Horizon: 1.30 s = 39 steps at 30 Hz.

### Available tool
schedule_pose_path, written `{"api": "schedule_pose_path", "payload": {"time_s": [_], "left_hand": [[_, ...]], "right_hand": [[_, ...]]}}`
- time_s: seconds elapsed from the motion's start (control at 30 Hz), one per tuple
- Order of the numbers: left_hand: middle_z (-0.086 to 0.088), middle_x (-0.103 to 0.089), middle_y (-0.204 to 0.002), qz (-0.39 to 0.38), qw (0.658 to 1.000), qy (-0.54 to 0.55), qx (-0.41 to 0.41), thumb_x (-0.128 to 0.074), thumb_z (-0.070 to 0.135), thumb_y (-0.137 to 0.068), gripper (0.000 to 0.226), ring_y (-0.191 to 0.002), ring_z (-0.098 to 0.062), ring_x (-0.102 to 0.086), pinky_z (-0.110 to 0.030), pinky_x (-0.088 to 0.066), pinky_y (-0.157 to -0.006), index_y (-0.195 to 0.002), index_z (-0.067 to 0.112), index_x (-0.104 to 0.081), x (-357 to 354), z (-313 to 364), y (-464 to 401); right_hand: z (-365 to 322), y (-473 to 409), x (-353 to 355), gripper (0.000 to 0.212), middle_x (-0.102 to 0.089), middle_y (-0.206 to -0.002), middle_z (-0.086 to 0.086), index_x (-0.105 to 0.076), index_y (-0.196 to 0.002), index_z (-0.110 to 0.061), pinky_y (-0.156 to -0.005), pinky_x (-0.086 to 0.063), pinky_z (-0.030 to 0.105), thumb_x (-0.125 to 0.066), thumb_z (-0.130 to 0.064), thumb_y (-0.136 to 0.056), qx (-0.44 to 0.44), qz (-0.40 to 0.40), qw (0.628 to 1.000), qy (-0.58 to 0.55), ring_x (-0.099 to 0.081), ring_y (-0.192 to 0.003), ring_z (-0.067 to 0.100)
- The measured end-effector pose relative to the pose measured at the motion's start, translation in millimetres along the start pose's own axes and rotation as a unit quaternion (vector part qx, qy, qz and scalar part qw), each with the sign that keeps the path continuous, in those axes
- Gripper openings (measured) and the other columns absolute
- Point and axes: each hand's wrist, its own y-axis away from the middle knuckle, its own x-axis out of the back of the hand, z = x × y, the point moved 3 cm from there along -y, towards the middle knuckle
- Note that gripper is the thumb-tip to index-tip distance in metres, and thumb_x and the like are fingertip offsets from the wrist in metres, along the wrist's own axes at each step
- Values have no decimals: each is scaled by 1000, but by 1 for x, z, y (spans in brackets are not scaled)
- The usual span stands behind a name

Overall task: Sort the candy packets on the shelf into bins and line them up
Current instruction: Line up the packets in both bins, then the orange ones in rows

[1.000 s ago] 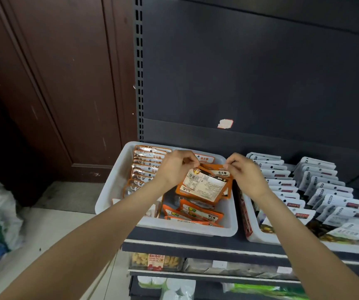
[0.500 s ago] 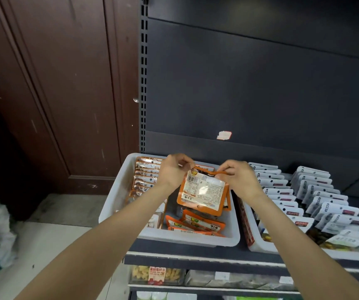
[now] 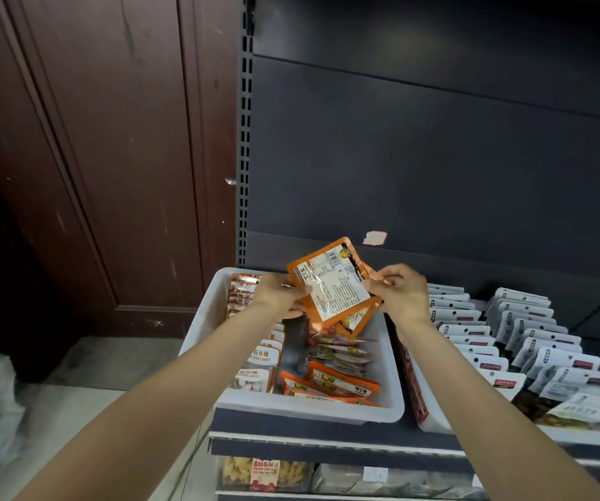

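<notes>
Two hands' orange packets [image 3: 331, 283], tilted, label-side up

Dim, soft — wide-angle edge warp

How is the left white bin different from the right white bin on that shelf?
The left bin holds mostly orange packets; the right bin holds white packets. The left bin's orange packets lie loose and overlapping beside one neat row at its left wall, while the right bin's stand in tidy rows. Both hands, left hand and right hand, hold an orange packet above the left bin, not the right. Both are white plastic bins, side by side.
</notes>
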Motion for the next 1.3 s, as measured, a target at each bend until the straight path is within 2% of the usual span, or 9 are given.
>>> {"api": "schedule_pose_path", "payload": {"time_s": [0.23,0.47,0.6,0.73,0.9,1.03,1.13,1.23,1.3], "left_hand": [[-13,-65,-106,72,993,-11,-93,-66,0,-85,22,-87,-32,-67,-46,-58,-68,-107,3,-60,29,20,1],[-17,-64,-94,47,998,-10,-39,-70,-2,-81,17,-81,-35,-66,-47,-56,-68,-85,7,-56,9,10,-3],[-19,-69,-102,32,997,-64,-41,-72,3,-79,28,-82,-30,-69,-41,-59,-73,-104,3,-61,5,7,-13],[-8,-68,-107,34,983,-164,-78,-69,8,-78,46,-99,-23,-65,-30,-52,-88,-122,14,-56,20,-3,-16],[-12,-69,-104,-26,987,-152,-38,-63,-1,-76,43,-85,-29,-70,-43,-57,-83,-111,22,-56,43,-19,-13],[-12,-66,-113,-55,987,-148,-26,-61,-3,-80,52,-75,-22,-71,-35,-60,-72,-127,17,-51,60,-19,-6],[-13,-67,-104,-54,988,-139,-31,-58,-6,-84,39,-74,-23,-70,-32,-60,-65,-110,23,-52,70,-16,3],[-14,-69,-100,3,990,-138,-35,-57,-3,-83,34,-77,-25,-71,-42,-59,-74,-108,20,-57,91,-12,5],[-13,-70,-95,54,987,-148,-31,-56,1,-83,31,-70,-23,-71,-41,-60,-69,-110,18,-56,111,-10,4]], "right_hand": [[5,-6,3,9,-70,-93,5,-64,-83,-14,-78,-52,34,-65,-6,-86,42,30,998,41,-64,-88,19],[0,11,-44,25,-66,-81,6,-53,-73,-23,-70,-51,38,-62,-6,-88,77,-100,989,71,-63,-77,24],[1,26,-69,18,-68,-93,6,-56,-76,-24,-80,-52,42,-61,-15,-91,74,-166,982,56,-64,-90,24],[3,31,-79,14,-64,-113,7,-61,-103,-21,-85,-55,42,-48,-19,-99,8,-243,970,-13,-61,-104,24],[3,42,-96,88,-53,-106,-15,-29,-144,-39,-71,-58,29,-67,7,-80,46,-345,936,49,-63,-91,14],[0,39,-107,101,-51,-114,-9,-18,-147,-42,-75,-57,28,-79,-10,-74,33,-361,927,97,-61,-93,14],[2,28,-110,75,-52,-124,0,-43,-135,-25,-80,-50,32,-81,-25,-71,69,-276,938,196,-56,-102,18],[6,22,-110,24,-59,-102,4,-61,-100,-14,-75,-45,32,-72,-25,-82,123,-187,947,229,-57,-94,22],[8,25,-113,14,-62,-96,5,-63,-94,-14,-72,-45,29,-67,-25,-86,144,-164,944,247,-59,-90,22]]}}
